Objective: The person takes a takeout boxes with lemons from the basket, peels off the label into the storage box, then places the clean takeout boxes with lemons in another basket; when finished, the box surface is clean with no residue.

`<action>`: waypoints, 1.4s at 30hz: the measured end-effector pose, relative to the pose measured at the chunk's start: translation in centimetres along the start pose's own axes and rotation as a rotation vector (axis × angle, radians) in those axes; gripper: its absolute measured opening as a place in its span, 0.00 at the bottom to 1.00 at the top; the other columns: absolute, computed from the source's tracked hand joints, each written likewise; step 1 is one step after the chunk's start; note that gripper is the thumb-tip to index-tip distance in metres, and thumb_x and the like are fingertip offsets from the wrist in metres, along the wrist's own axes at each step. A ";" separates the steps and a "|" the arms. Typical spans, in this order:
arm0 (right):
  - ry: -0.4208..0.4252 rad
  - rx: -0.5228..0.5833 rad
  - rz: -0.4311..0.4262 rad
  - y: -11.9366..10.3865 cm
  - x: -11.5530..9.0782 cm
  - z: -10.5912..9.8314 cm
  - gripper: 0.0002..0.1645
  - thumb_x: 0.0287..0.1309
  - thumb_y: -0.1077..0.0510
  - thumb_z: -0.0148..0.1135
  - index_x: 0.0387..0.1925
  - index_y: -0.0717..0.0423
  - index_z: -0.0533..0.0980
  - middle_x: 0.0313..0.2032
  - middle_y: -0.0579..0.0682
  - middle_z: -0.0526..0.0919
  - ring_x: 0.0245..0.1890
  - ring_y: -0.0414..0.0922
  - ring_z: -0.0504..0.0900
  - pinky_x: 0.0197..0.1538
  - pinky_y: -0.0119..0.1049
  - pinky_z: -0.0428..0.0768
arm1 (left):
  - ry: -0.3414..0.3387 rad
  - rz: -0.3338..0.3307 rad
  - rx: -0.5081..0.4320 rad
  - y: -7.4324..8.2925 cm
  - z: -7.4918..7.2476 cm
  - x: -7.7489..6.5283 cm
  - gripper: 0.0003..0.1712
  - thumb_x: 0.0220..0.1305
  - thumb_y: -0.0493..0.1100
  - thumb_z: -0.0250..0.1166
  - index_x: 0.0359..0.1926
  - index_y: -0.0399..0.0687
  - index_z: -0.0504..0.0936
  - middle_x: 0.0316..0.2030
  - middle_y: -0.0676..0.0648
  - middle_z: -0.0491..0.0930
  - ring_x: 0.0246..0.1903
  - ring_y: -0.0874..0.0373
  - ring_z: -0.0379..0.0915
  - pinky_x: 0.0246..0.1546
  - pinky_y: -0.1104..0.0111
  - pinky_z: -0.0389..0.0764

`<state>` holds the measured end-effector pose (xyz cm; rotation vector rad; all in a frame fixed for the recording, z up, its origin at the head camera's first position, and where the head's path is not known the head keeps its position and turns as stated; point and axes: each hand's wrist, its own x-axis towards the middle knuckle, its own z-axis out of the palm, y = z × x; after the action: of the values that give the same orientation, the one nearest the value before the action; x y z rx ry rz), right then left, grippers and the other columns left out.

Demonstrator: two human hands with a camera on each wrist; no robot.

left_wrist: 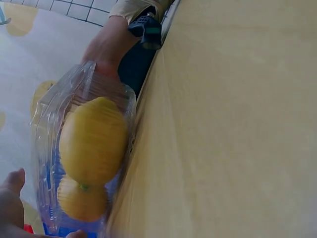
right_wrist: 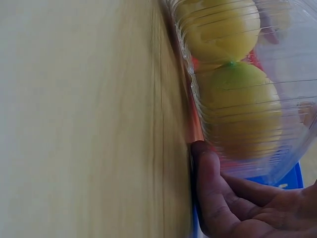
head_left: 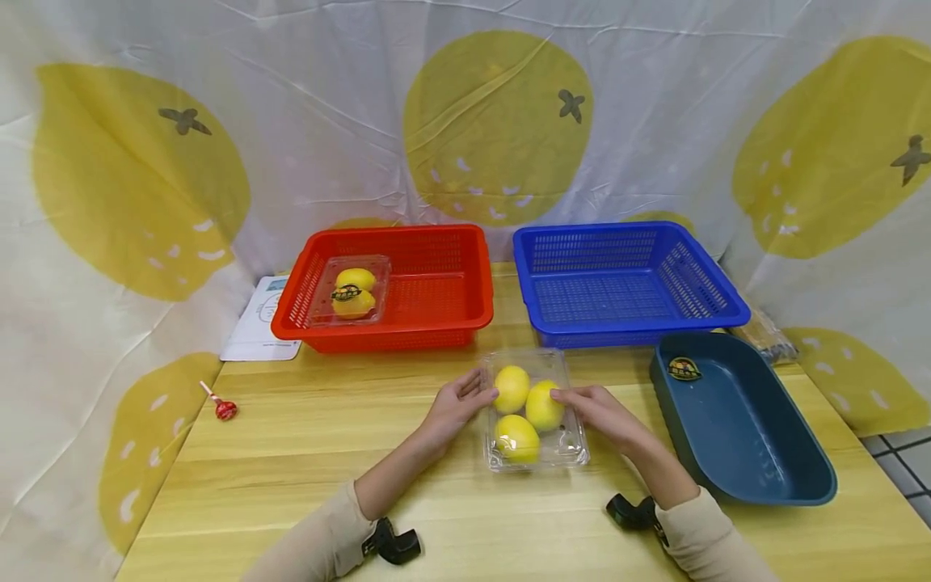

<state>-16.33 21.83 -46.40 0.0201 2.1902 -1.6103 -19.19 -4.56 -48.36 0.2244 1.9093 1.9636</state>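
Note:
A clear plastic fruit box with three yellow lemons inside stands in front of me on the wooden table. My left hand holds its left side, thumb over the top edge. At the opposite side my right hand grips the box, its thumb lying on top. The right wrist view shows the curled fingers of that hand at the box's lower edge, close to the tabletop. Through the ribbed plastic two of the lemons show in the left wrist view.
Behind stand a red basket, containing another labelled box of lemons, and a blue basket. A dark teal tub with a black-and-gold sticker is at right. At left lie a lollipop and a white printed sheet.

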 end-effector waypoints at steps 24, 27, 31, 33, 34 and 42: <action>-0.021 -0.030 0.002 1.0 -2.7 -2.3 0.29 0.69 0.43 0.50 0.44 0.68 0.77 0.37 0.50 0.78 0.43 0.44 0.75 0.50 0.36 0.73 | -0.076 0.297 0.563 5.4 2.3 3.7 0.33 0.63 0.47 0.66 0.66 0.39 0.70 0.61 0.37 0.76 0.57 0.41 0.76 0.56 0.53 0.80; -0.026 -0.030 0.002 1.2 -3.0 -2.5 0.28 0.70 0.44 0.50 0.43 0.69 0.76 0.36 0.50 0.78 0.41 0.44 0.75 0.49 0.37 0.74 | 0.007 0.350 0.614 5.9 3.1 4.6 0.31 0.61 0.46 0.66 0.63 0.38 0.72 0.56 0.39 0.78 0.53 0.43 0.78 0.53 0.54 0.80; -0.021 -0.033 0.011 1.3 -3.1 -2.7 0.30 0.69 0.44 0.50 0.49 0.70 0.76 0.40 0.51 0.80 0.43 0.43 0.76 0.51 0.37 0.75 | 0.089 0.356 0.709 6.6 4.3 6.2 0.41 0.59 0.53 0.67 0.69 0.43 0.65 0.62 0.43 0.73 0.56 0.47 0.75 0.53 0.55 0.79; -0.020 -0.036 0.014 1.3 -3.2 -2.8 0.32 0.70 0.43 0.49 0.52 0.71 0.75 0.44 0.53 0.81 0.45 0.43 0.76 0.53 0.38 0.75 | 0.114 0.349 0.751 6.9 4.9 7.1 0.46 0.58 0.56 0.68 0.72 0.45 0.60 0.67 0.43 0.67 0.60 0.47 0.72 0.55 0.53 0.79; -0.020 -0.037 0.015 1.3 -3.2 -2.8 0.33 0.70 0.43 0.49 0.54 0.71 0.74 0.45 0.54 0.81 0.47 0.43 0.76 0.55 0.39 0.75 | 0.124 0.342 0.775 7.1 5.1 7.6 0.49 0.58 0.57 0.67 0.74 0.46 0.57 0.69 0.44 0.64 0.62 0.47 0.70 0.57 0.52 0.78; -0.033 -0.025 0.013 1.5 -3.4 -2.8 0.36 0.70 0.43 0.49 0.60 0.73 0.70 0.54 0.60 0.80 0.54 0.46 0.77 0.64 0.53 0.72 | 0.190 0.233 0.909 7.9 6.7 10.7 0.61 0.54 0.70 0.62 0.77 0.50 0.43 0.77 0.47 0.48 0.73 0.45 0.54 0.68 0.46 0.65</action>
<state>-13.76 25.66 -46.00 0.0004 2.1807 -1.5648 -27.75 5.75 -41.86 0.5308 2.8952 1.1119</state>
